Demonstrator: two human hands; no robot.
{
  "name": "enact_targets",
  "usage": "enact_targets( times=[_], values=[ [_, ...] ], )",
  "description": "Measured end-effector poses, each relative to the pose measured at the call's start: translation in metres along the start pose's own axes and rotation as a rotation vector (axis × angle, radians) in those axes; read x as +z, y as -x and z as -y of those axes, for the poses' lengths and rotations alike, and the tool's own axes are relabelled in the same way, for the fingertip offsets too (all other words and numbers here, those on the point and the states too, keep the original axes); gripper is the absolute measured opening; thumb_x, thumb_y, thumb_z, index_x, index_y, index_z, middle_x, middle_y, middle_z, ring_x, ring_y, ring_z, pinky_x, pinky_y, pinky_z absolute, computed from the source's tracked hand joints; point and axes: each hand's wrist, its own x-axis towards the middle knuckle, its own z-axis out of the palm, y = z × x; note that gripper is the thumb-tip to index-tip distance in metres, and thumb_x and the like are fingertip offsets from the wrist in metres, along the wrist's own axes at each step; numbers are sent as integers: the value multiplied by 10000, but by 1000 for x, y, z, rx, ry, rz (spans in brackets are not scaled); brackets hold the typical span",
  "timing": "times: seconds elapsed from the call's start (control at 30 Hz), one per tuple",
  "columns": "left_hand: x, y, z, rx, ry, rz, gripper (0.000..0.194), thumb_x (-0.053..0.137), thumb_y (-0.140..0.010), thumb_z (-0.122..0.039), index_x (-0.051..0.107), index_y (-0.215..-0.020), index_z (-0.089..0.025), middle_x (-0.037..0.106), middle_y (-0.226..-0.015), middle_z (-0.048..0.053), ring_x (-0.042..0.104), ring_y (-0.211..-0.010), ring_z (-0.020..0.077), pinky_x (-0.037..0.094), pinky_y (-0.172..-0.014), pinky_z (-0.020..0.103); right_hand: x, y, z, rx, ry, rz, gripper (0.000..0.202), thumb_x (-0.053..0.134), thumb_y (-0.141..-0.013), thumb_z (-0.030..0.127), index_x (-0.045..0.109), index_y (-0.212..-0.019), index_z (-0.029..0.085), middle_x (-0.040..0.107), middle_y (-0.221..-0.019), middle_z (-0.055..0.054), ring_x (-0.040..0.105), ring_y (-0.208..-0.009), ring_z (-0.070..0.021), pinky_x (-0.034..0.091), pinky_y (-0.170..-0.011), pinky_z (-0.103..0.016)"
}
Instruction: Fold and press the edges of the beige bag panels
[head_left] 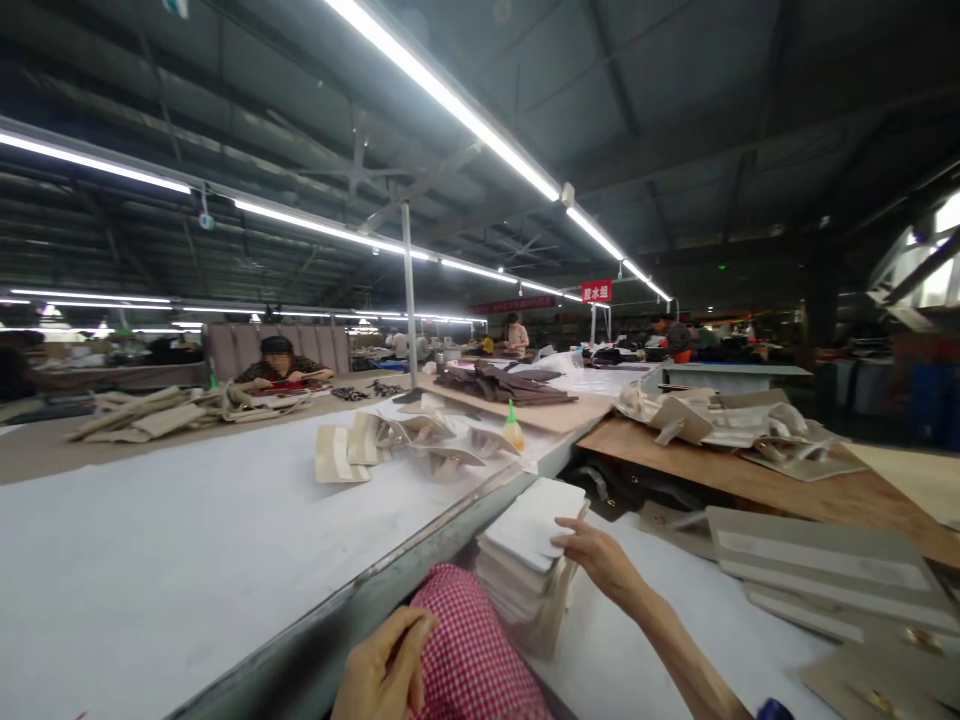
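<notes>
A tall stack of white and beige pieces (529, 525) stands beside the table edge, above the red checked cloth (476, 650) over my lap. My right hand (592, 555) touches the top piece at the stack's right side, thumb and fingers slightly apart. My left hand (386, 665) is low in front of me, near the checked cloth, its fingers curled together; what it holds, if anything, is hidden. Flat beige pieces with metal fittings (825, 560) lie to the right of my right forearm.
The white-covered table (225, 560) stretches left, bearing curved beige pieces (420, 440) and a green-tipped bottle (513, 430). More beige pieces (720, 415) lie on a wooden board (675, 460). A person (281, 370) works at the far left.
</notes>
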Motion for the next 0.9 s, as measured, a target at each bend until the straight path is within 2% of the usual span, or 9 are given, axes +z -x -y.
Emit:
enact_targets(
  times=[0.07, 0.13, 0.2, 0.27, 0.33, 0.47, 0.63, 0.77, 0.9],
  values=[
    [-3, -19, -3, 39, -43, -25, 507, 417, -936, -573, 630, -1088, -139, 600, -625, -17, 555, -524, 159, 475, -549, 277, -4, 6, -8, -9, -41, -5, 207, 626, -968, 353, 690, -1058, 178, 667, -1241, -83, 634, -1131, -239, 497, -999, -496],
    [1, -44, -4, 101, -96, -62, 442, 429, -951, -466, 606, -1187, -136, 683, -843, 39, 656, -730, 191, 539, -731, 315, -11, 18, -11, -18, -105, -16, 252, 600, -981, 387, 687, -1089, 177, 668, -1250, -88, 634, -1146, -244, 491, -1008, -504],
    [11, -71, -6, 155, -175, -71, 403, 477, -953, -328, 558, -1291, -124, 684, -1069, 92, 672, -887, 197, 538, -870, 359, -16, 30, -13, -19, -183, -32, 296, 559, -1000, 419, 679, -1106, 170, 675, -1241, -93, 643, -1143, -244, 523, -972, -486],
    [24, -100, -12, 194, -266, -88, 450, 526, -952, -229, 479, -1389, -136, 644, -1212, 122, 670, -957, 204, 542, -902, 409, -18, 39, -17, -20, -252, -63, 314, 562, -997, 432, 667, -1118, 162, 689, -1205, -93, 662, -1114, -240, 549, -935, -468],
    [38, -126, -22, 241, -362, -99, 486, 532, -979, -250, 425, -1446, -169, 647, -1213, 98, 671, -1009, 228, 537, -935, 453, -18, 42, -22, -28, -294, -114, 313, 617, -965, 436, 667, -1100, 157, 701, -1160, -85, 676, -1075, -236, 559, -916, -461],
    [60, -174, -46, 280, -589, -90, 395, 572, -976, -312, 535, -1353, -196, 666, -1181, 77, 664, -1050, 242, 543, -939, 478, -16, 40, -33, -53, -331, -245, 302, 684, -911, 456, 695, -967, 160, 714, -1054, -66, 685, -1004, -219, 572, -871, -430],
    [64, -221, -64, 229, -788, -132, 362, 613, -952, -343, 587, -1270, -172, 656, -1216, 92, 652, -1083, 247, 538, -941, 496, -26, 44, -28, -20, -388, -377, 327, 701, -892, 472, 689, -996, 163, 719, -1034, -59, 696, -920, -197, 583, -814, -394],
    [57, -221, -62, 186, -833, -203, 301, 602, -957, -376, 636, -1152, -150, 687, -1124, 78, 674, -1000, 217, 554, -894, 448, -43, 51, -12, 37, -416, -469, 353, 676, -900, 495, 692, -1023, 164, 720, -922, -43, 679, -754, -162, 578, -744, -357],
    [31, -176, -42, 161, -797, -387, 304, 547, -981, -418, 649, -1074, -147, 697, -952, 42, 682, -867, 187, 559, -832, 414, -60, 55, 7, 24, -428, -563, 357, 706, -833, 568, 722, -908, 219, 726, -945, -73, 670, -909, -230, 546, -852, -372]
  ],
)
